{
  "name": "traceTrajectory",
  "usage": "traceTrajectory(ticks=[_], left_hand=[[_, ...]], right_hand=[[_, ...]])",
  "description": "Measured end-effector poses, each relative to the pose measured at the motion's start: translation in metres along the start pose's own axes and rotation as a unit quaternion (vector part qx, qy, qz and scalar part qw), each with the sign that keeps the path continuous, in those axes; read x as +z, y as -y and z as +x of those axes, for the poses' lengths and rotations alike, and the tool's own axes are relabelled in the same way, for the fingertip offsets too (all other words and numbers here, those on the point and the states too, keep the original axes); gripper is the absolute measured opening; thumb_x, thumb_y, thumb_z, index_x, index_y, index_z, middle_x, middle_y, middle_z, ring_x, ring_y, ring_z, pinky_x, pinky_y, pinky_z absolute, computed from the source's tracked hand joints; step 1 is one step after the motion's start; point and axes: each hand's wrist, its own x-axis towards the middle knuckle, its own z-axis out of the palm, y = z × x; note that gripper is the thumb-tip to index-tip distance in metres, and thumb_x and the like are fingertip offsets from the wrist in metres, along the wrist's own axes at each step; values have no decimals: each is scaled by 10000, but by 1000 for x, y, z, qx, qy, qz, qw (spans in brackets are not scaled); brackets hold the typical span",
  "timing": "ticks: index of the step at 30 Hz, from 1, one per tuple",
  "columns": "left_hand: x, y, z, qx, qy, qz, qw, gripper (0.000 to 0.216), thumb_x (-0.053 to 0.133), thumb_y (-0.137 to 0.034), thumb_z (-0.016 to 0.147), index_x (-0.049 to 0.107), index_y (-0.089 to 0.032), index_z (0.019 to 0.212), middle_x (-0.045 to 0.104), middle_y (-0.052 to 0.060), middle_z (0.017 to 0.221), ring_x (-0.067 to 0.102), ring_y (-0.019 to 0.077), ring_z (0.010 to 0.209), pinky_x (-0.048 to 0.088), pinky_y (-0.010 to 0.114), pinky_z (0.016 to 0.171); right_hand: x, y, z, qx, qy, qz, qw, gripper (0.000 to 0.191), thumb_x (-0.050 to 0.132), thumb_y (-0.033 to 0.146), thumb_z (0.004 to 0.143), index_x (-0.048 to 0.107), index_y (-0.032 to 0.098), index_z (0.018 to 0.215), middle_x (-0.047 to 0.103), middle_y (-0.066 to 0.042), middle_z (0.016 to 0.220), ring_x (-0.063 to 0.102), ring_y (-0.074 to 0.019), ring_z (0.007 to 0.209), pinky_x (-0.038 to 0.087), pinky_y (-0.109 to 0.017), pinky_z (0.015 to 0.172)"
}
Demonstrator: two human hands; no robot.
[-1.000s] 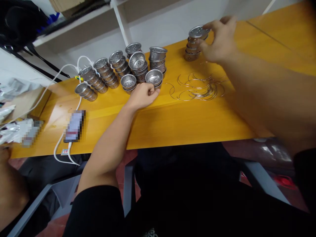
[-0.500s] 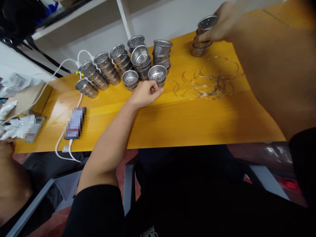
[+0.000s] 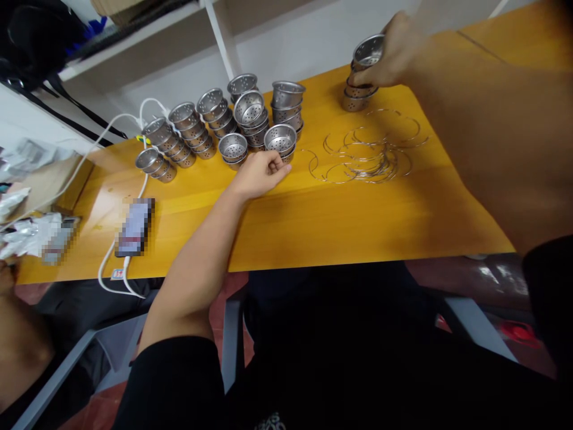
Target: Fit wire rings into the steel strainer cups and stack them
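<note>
On the table's far right, my right hand (image 3: 396, 57) is wrapped around a stack of perforated metal strainer cups (image 3: 367, 52), which stands upright. My left hand (image 3: 262, 173) rests loosely curled, nothing visible in its fingers, just in front of a short stack of the same cups (image 3: 280, 138). A second short stack (image 3: 233, 147) is left of that hand. Taller stacks (image 3: 287, 95) stand behind, and more cups (image 3: 184, 116) lean in rows to the left. Between my hands lies a loose heap of thin wire rings (image 3: 376, 167).
A phone (image 3: 135, 227) with a white cable (image 3: 106, 263) lies on the table (image 3: 358, 227) at left. Beyond it are plastic bags (image 3: 33, 233) and a cardboard box (image 3: 49, 179). A white shelf (image 3: 143, 39) backs the table. Another person's arm (image 3: 22, 346) shows at the lower left.
The view has shifted slightly. My right hand still grips its cup stack, and my left hand keeps its place by the short stack.
</note>
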Motion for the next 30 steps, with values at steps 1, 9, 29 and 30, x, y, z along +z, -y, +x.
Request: traceTrajectory(ticks=[1,9,29,30], left_hand=[[0,0,0,-1,-1,0,1000,307,824,-258,1118,656,-246,861,653,-35,778,524,132,712,430,336,759],[0,-10,-4,28,-33,-12,999,235,834,-402,1164,748,-251,1005,749,19,869,652,162,772,542,327,768],[12,4,3,99,-79,-13,992,901,1092,-636,1010,638,-323,1723,748,137,1711,809,372,1648,702,523,1302],[11,5,4,105,-85,-9,991,923,1113,-635,991,645,-327,1724,739,145,1731,790,377,1677,692,528,1330]], right_hand=[[-1,1,-4,4,-9,6,1000,1172,1163,295,1069,430,-98,1894,574,-368,1892,594,-398,1826,477,-416,1470],[-14,14,-50,-80,-71,135,985,776,1064,205,1138,571,41,1715,694,-273,1833,721,-292,1564,574,-399,1319],[35,4,-117,-241,-11,172,955,728,910,704,1154,638,457,1782,657,-113,1881,527,-438,1774,438,-590,1533],[34,-3,-109,-225,-19,157,961,803,920,691,1150,596,427,1836,608,-149,1924,483,-442,1810,403,-587,1552]])
